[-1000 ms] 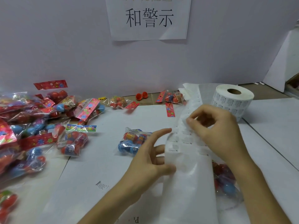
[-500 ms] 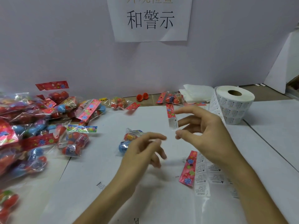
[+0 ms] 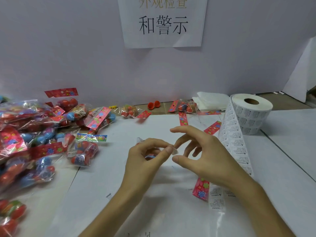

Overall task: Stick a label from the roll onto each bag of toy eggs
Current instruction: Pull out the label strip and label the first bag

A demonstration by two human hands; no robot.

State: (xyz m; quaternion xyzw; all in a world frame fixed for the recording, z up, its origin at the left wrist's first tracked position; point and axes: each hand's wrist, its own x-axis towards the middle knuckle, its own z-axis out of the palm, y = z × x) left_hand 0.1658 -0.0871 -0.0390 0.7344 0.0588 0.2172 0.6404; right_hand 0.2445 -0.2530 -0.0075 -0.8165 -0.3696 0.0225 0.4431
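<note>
My left hand [image 3: 147, 159] is curled round a small clear bag of toy eggs [image 3: 150, 156] at the middle of the white sheet; most of the bag is hidden under the fingers. My right hand [image 3: 205, 154] meets it from the right. It holds a small white label [image 3: 175, 151] at its fingertips, right against my left thumb, with the index finger raised. The label roll [image 3: 251, 113] stands at the back right. Its strip of labels [image 3: 234, 146] trails toward me past my right wrist.
A big pile of egg bags [image 3: 34, 134] fills the left side, with one bag [image 3: 83, 153] closer to the middle. Another bag with a red header [image 3: 201, 189] lies under my right forearm. Loose red headers, a red egg half [image 3: 153, 105] and folded white paper [image 3: 212, 100] lie along the back wall.
My right hand let go of the backing strip and carried one peeled label left to my left hand. My left hand closed on the egg bag. The strip dropped onto the table.
</note>
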